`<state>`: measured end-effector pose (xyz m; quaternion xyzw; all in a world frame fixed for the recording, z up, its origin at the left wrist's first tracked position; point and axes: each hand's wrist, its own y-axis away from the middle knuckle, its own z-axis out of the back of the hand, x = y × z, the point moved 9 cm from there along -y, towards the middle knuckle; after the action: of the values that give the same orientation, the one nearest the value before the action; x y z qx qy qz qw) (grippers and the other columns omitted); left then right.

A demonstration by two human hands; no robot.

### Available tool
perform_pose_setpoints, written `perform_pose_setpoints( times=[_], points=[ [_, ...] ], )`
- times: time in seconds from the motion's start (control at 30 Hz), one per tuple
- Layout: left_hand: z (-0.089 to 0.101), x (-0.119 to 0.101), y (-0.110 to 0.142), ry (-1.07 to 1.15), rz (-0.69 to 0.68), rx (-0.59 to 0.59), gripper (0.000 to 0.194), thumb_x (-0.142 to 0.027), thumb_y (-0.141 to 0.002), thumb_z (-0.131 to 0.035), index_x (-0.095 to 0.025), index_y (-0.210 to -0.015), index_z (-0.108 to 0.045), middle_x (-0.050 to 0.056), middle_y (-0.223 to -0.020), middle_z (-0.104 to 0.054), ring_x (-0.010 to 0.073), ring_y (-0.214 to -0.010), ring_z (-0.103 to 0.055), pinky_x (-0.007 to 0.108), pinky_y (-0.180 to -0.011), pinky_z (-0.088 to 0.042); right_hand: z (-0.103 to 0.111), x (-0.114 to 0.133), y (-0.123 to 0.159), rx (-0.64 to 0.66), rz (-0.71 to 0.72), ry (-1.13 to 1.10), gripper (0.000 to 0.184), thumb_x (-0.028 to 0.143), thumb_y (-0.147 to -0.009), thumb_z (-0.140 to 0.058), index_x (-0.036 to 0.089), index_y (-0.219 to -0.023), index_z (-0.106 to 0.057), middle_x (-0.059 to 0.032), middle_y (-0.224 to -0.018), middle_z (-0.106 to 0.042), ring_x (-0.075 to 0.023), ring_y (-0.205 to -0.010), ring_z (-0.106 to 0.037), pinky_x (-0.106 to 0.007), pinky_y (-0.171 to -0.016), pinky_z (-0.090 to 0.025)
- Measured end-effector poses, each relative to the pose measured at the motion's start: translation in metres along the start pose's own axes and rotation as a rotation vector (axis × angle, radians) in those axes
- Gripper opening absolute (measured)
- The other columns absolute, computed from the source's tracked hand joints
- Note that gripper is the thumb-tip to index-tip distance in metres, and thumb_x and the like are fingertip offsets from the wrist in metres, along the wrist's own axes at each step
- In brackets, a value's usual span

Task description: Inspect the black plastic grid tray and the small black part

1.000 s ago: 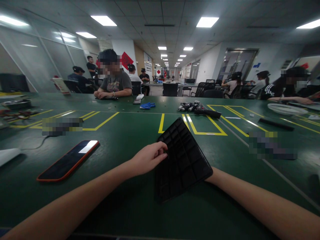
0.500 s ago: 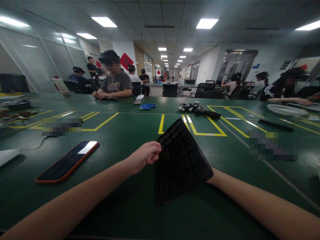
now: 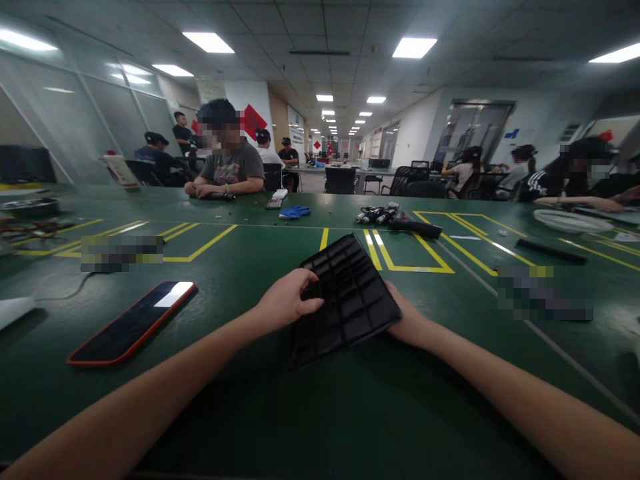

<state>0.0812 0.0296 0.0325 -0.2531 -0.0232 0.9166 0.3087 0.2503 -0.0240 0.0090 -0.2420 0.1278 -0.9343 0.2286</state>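
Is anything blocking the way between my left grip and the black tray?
Nothing visible is. The left grip is at the left side of the black tray; the right grip supports its right. The orange-edged phone lies farther left, not between them.

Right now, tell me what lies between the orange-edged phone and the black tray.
The head view shows green tabletop, then the left hand, between phone and tray.

Site type: open-plan office, equipped as a workroom. Identifying features: a tiled ceiling (image 3: 345,27) with recessed light panels (image 3: 415,47); a glass partition (image 3: 105,110) at left; a metal-framed door (image 3: 473,130) at right; black office chairs (image 3: 341,180); several seated people (image 3: 235,167); a broad green bench (image 3: 250,413) marked with yellow outlines (image 3: 213,242).
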Motion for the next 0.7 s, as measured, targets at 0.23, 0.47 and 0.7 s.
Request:
perform_pose_setpoints(
  times=[0.23, 0.47, 0.7],
  points=[
    [0.065, 0.104, -0.016, -0.388, 0.258, -0.026, 0.041, -0.042, -0.071, -0.054, -0.014, -0.1, -0.059, 0.012, -0.102, -0.062, 0.0274, -0.093, -0.059, 0.032, -0.076, -0.043, 0.058, -0.1, 0.01, -0.112, -0.423, 0.302, 0.048, 0.036, -0.08, -0.05, 0.013, -0.123, -0.046, -0.0144, -0.119, -0.055, -0.0323, -0.112, -0.044, -0.047, -0.096, -0.039],
    [0.069, 0.147, -0.011, -0.527, 0.379, 0.099, 0.039, -0.043, -0.071, -0.053, -0.013, -0.095, -0.06, 0.015, -0.101, -0.064, 0.0289, -0.091, -0.06, 0.032, -0.073, -0.044, 0.05, -0.135, 0.022, 0.009, -0.543, 0.348, 0.054, 0.039, -0.081, -0.047, 0.009, -0.126, -0.043, -0.017, -0.123, -0.051, -0.0328, -0.113, -0.046, -0.046, -0.098, -0.038],
    [0.08, 0.082, -0.016, -0.321, 0.216, -0.236, 0.038, -0.022, -0.084, -0.027, -0.011, -0.106, -0.056, 0.012, -0.104, -0.063, 0.0236, -0.102, -0.057, 0.034, -0.088, -0.043, 0.066, -0.095, 0.01, -0.178, -0.405, 0.423, 0.056, 0.045, -0.082, -0.043, 0.009, -0.124, -0.046, -0.0172, -0.13, -0.045, -0.0325, -0.125, -0.035, -0.048, -0.106, -0.029]
  ],
)
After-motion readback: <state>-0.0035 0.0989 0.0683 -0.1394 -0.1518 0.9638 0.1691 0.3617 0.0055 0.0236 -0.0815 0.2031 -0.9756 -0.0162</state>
